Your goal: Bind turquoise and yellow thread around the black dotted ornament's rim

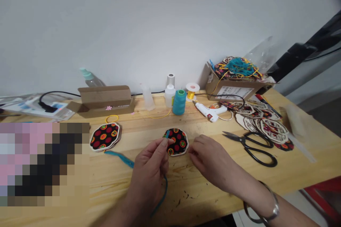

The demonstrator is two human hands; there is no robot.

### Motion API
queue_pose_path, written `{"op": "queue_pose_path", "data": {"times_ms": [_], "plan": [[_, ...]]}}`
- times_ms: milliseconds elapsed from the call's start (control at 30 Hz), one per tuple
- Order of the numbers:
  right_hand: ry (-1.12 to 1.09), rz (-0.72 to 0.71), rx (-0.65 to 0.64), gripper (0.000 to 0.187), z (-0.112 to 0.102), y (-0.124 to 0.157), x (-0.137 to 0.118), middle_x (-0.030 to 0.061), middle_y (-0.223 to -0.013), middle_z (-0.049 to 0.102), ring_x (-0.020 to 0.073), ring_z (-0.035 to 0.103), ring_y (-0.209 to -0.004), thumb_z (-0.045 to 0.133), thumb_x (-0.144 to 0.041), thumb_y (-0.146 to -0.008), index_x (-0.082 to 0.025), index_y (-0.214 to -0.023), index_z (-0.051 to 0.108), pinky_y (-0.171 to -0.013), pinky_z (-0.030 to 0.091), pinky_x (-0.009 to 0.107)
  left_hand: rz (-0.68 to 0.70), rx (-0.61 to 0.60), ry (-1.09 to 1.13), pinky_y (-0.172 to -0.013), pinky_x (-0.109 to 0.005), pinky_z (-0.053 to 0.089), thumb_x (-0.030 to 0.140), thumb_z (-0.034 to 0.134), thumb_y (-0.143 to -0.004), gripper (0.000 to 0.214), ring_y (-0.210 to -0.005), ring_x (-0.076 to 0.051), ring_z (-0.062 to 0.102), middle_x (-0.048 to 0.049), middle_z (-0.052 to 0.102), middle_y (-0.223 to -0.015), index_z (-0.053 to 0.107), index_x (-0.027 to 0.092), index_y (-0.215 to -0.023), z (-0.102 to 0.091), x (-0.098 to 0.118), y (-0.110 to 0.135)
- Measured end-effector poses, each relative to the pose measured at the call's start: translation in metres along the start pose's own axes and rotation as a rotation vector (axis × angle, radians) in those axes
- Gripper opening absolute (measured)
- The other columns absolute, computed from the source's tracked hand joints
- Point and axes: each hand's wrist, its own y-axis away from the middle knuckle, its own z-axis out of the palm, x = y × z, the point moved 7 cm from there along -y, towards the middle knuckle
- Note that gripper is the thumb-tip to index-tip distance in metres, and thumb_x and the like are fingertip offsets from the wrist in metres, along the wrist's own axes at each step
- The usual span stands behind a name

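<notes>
My left hand (153,163) is closed in a pinch on a teal thread (165,186), which sticks up above the thumb and hangs below the fist. Behind the fingertips is a black patterned piece (178,142) with red and orange motifs and a pale scalloped rim. Close to that piece's right edge, my right hand (206,158) has its fingers curled together; what they hold, if anything, is hidden. To the left lies a stack of similar patterned pieces (104,137) with a yellow loop (112,118) on top and a teal tassel (119,157) below.
Black scissors (249,143) lie right of my right hand. Behind stand a teal thread cone (179,103), a yellow thread spool (191,92), a white bottle (169,96) and a glue gun (209,111). Cardboard boxes (106,95) and loose cutouts (269,127) lie around. A blurred patch covers the left.
</notes>
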Motion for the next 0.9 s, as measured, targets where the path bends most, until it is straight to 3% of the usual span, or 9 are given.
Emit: {"op": "queue_pose_path", "data": {"times_ms": [100, 267, 367, 633, 733, 900], "plan": [[-0.115, -0.107, -0.047, 0.014, -0.017, 0.008, -0.014, 0.0019, -0.075, 0.057, 0.0136, 0.049, -0.074, 0.046, -0.015, -0.083, -0.016, -0.072, 0.055, -0.066, 0.036, 0.025, 0.000, 0.024, -0.025, -0.038, -0.017, 0.015, 0.030, 0.068, -0.068, 0.019, -0.040, -0.004, 0.024, 0.0081, 0.038, -0.045, 0.067, 0.013, -0.077, -0.001, 0.001, 0.002], [-0.132, -0.312, -0.182, 0.015, -0.040, 0.008, -0.047, 0.0010, -0.074, 0.058, 0.0120, 0.050, -0.072, 0.048, -0.016, -0.082, -0.016, -0.071, 0.057, -0.063, 0.036, 0.023, 0.019, 0.017, -0.089, -0.037, -0.017, 0.013, 0.031, 0.067, -0.069, 0.022, -0.040, -0.004, 0.018, 0.0099, 0.030, -0.040, 0.068, 0.013, -0.081, 0.000, 0.003, 0.003], [-0.072, -0.413, -0.139, 0.017, -0.050, -0.003, -0.058, 0.0025, -0.075, 0.059, 0.0122, 0.049, -0.072, 0.046, -0.015, -0.082, -0.015, -0.069, 0.057, -0.063, 0.035, 0.024, 0.008, -0.033, -0.094, -0.038, -0.018, 0.011, 0.031, 0.065, -0.072, 0.019, -0.040, -0.004, 0.016, 0.0093, 0.030, -0.041, 0.068, 0.013, -0.080, 0.001, 0.000, 0.002], [-0.228, -0.294, 0.003, 0.014, -0.047, -0.029, -0.030, -0.0009, -0.067, 0.058, 0.0101, 0.048, -0.066, 0.050, -0.015, -0.080, -0.016, -0.070, 0.060, -0.059, 0.031, 0.022, 0.033, -0.111, -0.140, -0.041, -0.018, 0.022, 0.028, 0.060, -0.077, 0.017, -0.047, -0.006, 0.033, 0.0005, 0.054, -0.056, 0.066, 0.014, -0.069, 0.001, -0.004, 0.000], [-0.279, -0.259, 0.024, 0.014, -0.045, -0.031, -0.022, -0.0010, -0.065, 0.058, 0.0098, 0.048, -0.063, 0.052, -0.017, -0.080, -0.016, -0.070, 0.061, -0.058, 0.030, 0.022, 0.024, -0.103, -0.123, -0.045, -0.017, 0.027, 0.027, 0.063, -0.074, 0.015, -0.051, -0.007, 0.039, 0.0006, 0.053, -0.055, 0.067, 0.014, -0.068, 0.001, -0.005, -0.001], [-0.295, -0.223, 0.026, 0.015, -0.043, -0.036, -0.014, -0.0004, -0.064, 0.058, 0.0096, 0.047, -0.062, 0.051, -0.015, -0.079, -0.015, -0.070, 0.062, -0.057, 0.029, 0.022, -0.001, -0.069, -0.130, -0.042, -0.017, 0.024, 0.028, 0.066, -0.071, 0.014, -0.048, -0.006, 0.034, 0.0036, 0.046, -0.051, 0.070, 0.014, -0.074, 0.000, -0.008, -0.002]]}}
